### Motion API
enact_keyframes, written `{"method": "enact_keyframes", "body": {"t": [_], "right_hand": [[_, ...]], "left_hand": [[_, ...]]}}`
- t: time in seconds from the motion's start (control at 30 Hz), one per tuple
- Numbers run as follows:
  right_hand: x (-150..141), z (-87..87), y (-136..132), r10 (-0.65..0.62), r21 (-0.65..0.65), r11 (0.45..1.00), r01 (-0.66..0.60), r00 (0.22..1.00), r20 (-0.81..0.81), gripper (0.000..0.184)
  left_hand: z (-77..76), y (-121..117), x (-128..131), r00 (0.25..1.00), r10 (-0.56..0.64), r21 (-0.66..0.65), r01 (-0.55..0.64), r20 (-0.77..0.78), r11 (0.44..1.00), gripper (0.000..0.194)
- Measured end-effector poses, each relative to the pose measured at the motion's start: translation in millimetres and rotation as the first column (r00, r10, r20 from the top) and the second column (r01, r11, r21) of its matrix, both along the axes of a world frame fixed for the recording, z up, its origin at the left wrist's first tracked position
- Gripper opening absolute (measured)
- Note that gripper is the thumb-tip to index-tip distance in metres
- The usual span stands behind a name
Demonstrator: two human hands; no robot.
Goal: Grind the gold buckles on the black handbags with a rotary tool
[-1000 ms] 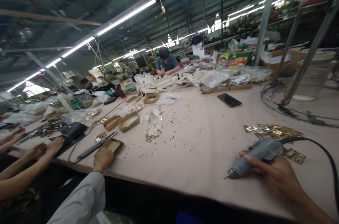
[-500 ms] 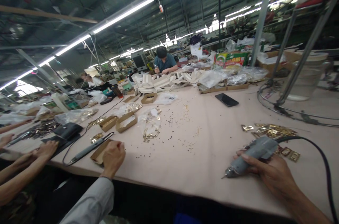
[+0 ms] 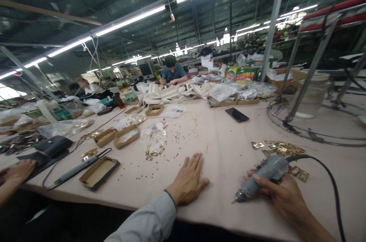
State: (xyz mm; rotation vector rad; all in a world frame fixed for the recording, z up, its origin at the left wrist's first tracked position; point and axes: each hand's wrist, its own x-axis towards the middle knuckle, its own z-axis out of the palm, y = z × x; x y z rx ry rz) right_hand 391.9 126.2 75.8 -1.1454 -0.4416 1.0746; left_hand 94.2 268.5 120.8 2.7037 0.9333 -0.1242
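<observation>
My left hand (image 3: 188, 181) lies flat on the pale tablecloth, fingers stretched out and nothing in it. Just beyond its fingertips are scattered small brass-coloured pieces (image 3: 208, 146) and tiny dark screws or studs (image 3: 174, 156). In my right hand (image 3: 281, 192) is a grey electric screwdriver (image 3: 261, 177), its bit pointing left and down close to the cloth. A black cable runs from its rear end. Behind that hand lies a pile of gold-coloured metal frames (image 3: 283, 148). An open cardboard box (image 3: 99, 173) stands left of my left hand.
A second grey screwdriver (image 3: 74, 169) lies at the left, beside a co-worker's hand (image 3: 17, 173) and a black leather piece (image 3: 53, 146). Small cardboard trays (image 3: 127, 137), a phone (image 3: 236, 114) and a wire stand (image 3: 294, 120) are farther back. Another person (image 3: 173, 72) sits across the table.
My left hand has left the cardboard box, moved right and spread flat on the cloth. My right hand keeps holding the screwdriver. The camera view has turned slightly right.
</observation>
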Motion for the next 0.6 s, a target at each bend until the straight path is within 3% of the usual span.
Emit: {"method": "enact_keyframes", "body": {"t": [0.2, 0.43, 0.6], "right_hand": [[-1.5, -3.9, -0.7, 0.0, 0.02, 1.0, 0.0, 1.0, -0.004, 0.056], [0.1, -2.8, 1.0, 0.004, 0.004, 1.0, -0.004, 1.0, -0.021, 0.057], [-2.2, 0.2, 0.0, -0.005, 0.008, 1.0, 0.005, 1.0, -0.012, 0.06]], "left_hand": [[0.9, 18.1, 14.5, 0.994, 0.11, 0.034, -0.109, -0.017, 0.993, 0.085], [-0.4, 31.6, 64.8, 0.997, 0.044, 0.019, -0.045, 0.06, 0.999, 0.088], [-11.7, 41.4, 59.7, 0.984, 0.18, 0.064, -0.18, 0.001, 0.982, 0.095]]}}
